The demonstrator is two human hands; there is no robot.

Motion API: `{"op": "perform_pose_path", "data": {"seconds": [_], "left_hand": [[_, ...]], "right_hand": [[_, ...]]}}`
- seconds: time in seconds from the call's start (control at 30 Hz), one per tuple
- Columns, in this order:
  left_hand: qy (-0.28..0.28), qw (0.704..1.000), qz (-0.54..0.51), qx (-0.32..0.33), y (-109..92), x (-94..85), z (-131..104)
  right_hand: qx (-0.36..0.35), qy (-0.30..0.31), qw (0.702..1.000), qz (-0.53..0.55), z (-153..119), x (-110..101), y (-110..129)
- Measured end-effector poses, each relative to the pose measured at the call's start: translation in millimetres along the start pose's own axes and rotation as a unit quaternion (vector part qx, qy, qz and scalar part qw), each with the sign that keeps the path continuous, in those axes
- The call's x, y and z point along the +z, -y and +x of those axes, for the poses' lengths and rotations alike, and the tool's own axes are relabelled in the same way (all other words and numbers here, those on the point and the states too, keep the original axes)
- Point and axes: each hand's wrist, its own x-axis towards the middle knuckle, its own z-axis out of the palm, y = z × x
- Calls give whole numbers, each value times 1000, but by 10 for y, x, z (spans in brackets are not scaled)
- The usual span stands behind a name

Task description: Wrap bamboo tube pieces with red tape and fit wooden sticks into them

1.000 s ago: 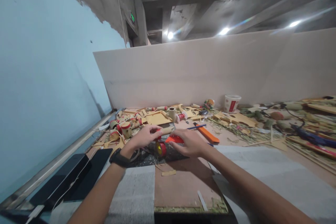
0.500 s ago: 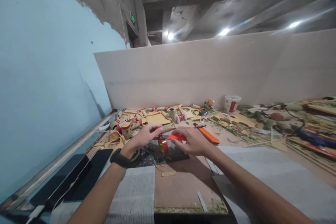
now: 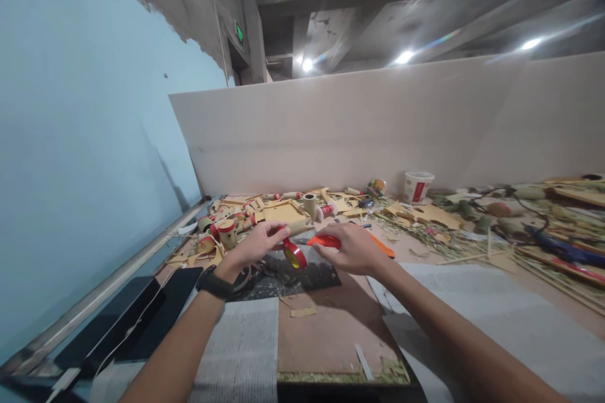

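Observation:
My left hand [image 3: 258, 244], with a black band on its wrist, is closed on a pale tube [image 3: 299, 227]. A roll of red tape [image 3: 295, 254] hangs just below its fingertips, its yellow core showing. My right hand [image 3: 348, 248] grips an orange-handled cutter [image 3: 325, 242], whose blade points left toward the tape and the left fingertips. Whether the blade touches the tape cannot be made out. Beneath both hands lies a dark mat [image 3: 312, 274]. Another orange tool [image 3: 384, 246] lies partly hidden behind my right hand.
Tubes with red ends [image 3: 227, 234] and wood scraps crowd the back left. A paper cup [image 3: 418, 187] stands at the back. Newspaper [image 3: 243, 346] lies in front, dark flat devices [image 3: 165, 315] at left. Bamboo pieces and shavings cover the right side.
The tape roll has swung up and turned its open side more toward me. My right hand with the cutter has shifted slightly right, away from my left fingertips.

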Motion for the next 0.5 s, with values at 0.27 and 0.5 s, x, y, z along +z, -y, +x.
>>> {"op": "perform_pose_path", "data": {"seconds": [0.27,0.5], "left_hand": [[-28,998,-17,-50,-67,-17,-36],[2,999,-15,-30,-89,39,-46]], "right_hand": [[1,-1,1000,22,-16,-54,-15],[-14,10,999,34,1,28,167]]}}
